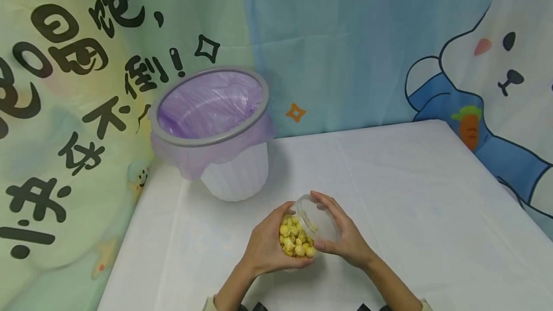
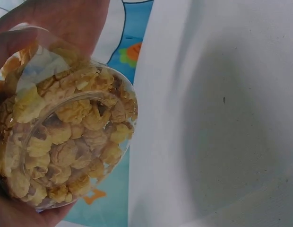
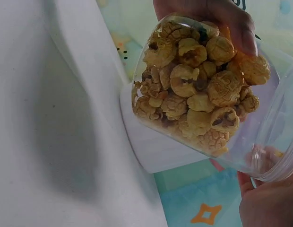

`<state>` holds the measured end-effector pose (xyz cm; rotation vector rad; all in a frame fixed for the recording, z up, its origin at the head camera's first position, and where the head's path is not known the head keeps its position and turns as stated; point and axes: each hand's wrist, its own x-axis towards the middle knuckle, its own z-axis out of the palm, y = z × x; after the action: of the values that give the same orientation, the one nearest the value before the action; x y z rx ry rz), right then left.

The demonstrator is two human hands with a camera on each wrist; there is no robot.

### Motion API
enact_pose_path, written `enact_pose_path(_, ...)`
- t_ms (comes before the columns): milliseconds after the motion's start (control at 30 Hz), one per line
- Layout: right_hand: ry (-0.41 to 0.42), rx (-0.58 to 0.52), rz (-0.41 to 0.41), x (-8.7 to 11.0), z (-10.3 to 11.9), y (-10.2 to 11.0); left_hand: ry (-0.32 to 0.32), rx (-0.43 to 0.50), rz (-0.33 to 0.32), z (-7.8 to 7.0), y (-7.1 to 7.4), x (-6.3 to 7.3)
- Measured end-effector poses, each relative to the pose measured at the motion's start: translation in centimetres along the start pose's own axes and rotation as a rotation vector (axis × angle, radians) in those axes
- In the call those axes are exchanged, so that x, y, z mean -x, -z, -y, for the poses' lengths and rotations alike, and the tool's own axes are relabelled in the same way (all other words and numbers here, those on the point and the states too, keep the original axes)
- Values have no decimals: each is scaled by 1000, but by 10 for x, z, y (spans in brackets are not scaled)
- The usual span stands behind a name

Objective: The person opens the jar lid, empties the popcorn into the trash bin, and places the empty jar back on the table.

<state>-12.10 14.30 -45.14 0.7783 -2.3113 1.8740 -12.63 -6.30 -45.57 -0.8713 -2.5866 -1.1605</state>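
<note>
Popcorn jar point(image 3: 196, 92), smooth clear plastic packed with knobbly yellow popcorn point(image 1: 296, 241), sits tilted on my feed above the white cloth point(image 1: 410, 196), near a tapered, fluted white bin point(image 1: 237, 176) with a thin, wrinkled purple liner point(image 1: 207, 104). I see my left hand point(image 1: 271, 245) curling its fingers round the rounded body; my right hand point(image 1: 351, 239) pinches the clear ringed end between thumb and fingers.

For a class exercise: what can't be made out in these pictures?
Head view: inside bottom of bin, hidden by near rim.
Head view: rest of cartoon animal, cut by right edge.
Left wrist view: rest of popcorn jar, cut by left edge.
Right wrist view: rest of clear lid, cut by right edge.
</note>
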Motion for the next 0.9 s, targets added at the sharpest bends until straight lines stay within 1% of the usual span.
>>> enact_pose_path(100, -4, -41, 8, 2, -3, -1, 2, -7, 15, 0, 2, 1)
enact_pose_path(167, 6, -57, 12, 2, -4, -2, 6, 4, 31, 0, 3, 0)
enact_pose_path(300, 51, -64, 44, 0, -5, 0, 17, 138, 101, 2, 5, -1)
enact_pose_path(433, 93, -87, 110, -1, -4, 6, 5, 268, 178, 4, 7, -3)
enact_pose_path(533, 100, -140, 170, -2, -4, 10, -5, 319, 232, 4, 10, -3)
enact_pose_path(600, 107, -156, 211, -2, -4, 13, 0, 325, 253, 3, 13, -4)
enact_pose_path(667, 114, -135, 237, -3, -3, 15, 5, 284, 248, 1, 16, -4)
enact_pose_path(733, 117, -79, 240, -4, -3, 17, 5, 193, 214, -1, 18, -4)
enact_pose_path(833, 102, 17, 208, -6, -2, 17, -1, 54, 146, -3, 20, -4)
enact_pose_path(900, 80, 59, 186, -5, -2, 16, -1, -21, 116, -3, 21, -4)
